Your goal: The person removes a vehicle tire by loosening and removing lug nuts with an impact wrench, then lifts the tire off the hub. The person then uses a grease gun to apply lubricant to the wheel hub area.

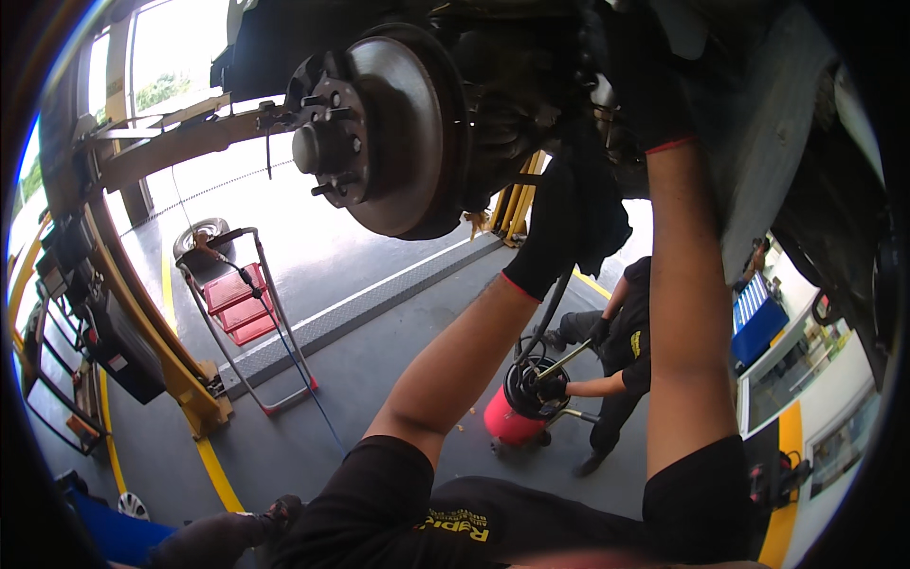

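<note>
A round, dull grey metal brake disc (403, 133) with a dark studded hub (330, 137) hangs overhead on the raised car, its face smooth and slightly streaked. Just right of it, both of the person's arms reach straight up from the lower edge into the dark, greasy underside of the car (531, 85). The left hand (559, 228) wears a black fabric glove with a thin red cuff and is raised just below the suspension parts behind the disc; its fingers seem curled around something dark there, though shadow hides what they grip. The right hand (654, 90), gloved the same way, is pushed higher into the wheel arch, and whether its fingers are spread or closed cannot be told. Both forearms are bare and nearly vertical (the short black sleeves show at the bottom). Down on the smooth grey floor (379, 379), a co-worker (621, 360) in black crouches beside a red drum-shaped oil drainer (517, 412), and a red step ladder (242, 308) stands to the left.
</note>
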### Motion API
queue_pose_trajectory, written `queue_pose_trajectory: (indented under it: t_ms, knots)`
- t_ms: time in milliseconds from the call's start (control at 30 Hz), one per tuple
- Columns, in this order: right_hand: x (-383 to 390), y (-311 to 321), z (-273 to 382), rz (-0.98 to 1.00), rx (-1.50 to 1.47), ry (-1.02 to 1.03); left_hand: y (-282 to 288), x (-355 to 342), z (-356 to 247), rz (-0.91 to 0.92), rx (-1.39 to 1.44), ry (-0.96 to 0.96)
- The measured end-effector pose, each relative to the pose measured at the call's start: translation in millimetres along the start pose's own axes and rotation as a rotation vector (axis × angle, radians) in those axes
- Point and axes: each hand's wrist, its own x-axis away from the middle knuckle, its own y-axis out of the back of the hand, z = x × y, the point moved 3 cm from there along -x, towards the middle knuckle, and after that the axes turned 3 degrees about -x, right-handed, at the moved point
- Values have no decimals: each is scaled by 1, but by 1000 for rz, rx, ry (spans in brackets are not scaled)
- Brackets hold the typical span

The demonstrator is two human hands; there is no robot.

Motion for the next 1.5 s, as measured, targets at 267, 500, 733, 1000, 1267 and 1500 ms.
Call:
queue_pose_trajectory:
  t_ms: [267,500,733,1000,1267,1500]
  knots:
    - [9,-11,-23,121,-86,-309,25,5,8,-385,-67,-53]
    - [3,-5,-8,133,-79,-432,27,7,8,-464,-523,-115]
    - [7,-6,-13,129,-117,-344,24,5,7,-343,-6,-37]
    - [12,-7,-23,85,20,-262,11,5,4,-394,-51,43]
    - [24,1,-48,388,-702,-673,16,1,-1,-422,-1216,-242]
    - [23,-1,-11,299,-712,-979,27,6,6,-468,-888,-367]
